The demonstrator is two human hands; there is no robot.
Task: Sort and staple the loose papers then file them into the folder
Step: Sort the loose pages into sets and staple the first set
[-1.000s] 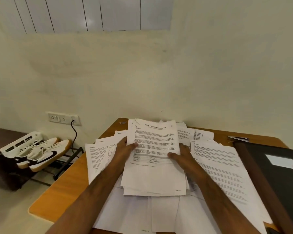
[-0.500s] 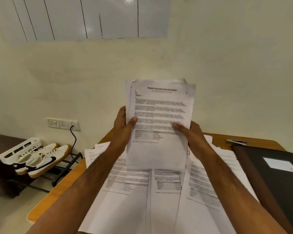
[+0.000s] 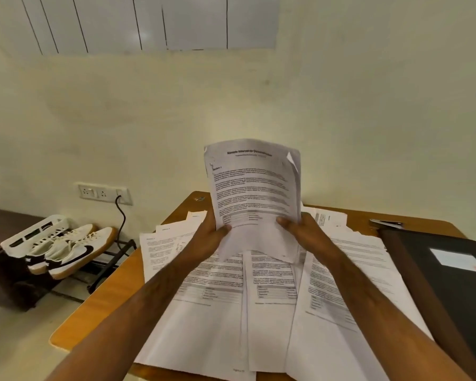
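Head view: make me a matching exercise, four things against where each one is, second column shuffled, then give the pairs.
Things:
1. held stack
2. folder
3. stapler
4. shoes

Places:
A. on the rack left of the table
B. lifted above the table, gripped by left hand and right hand
C. flat on the table's right side
D. at the table's far edge, just beyond the folder

Pairs: 1-B, 2-C, 3-D, 4-A
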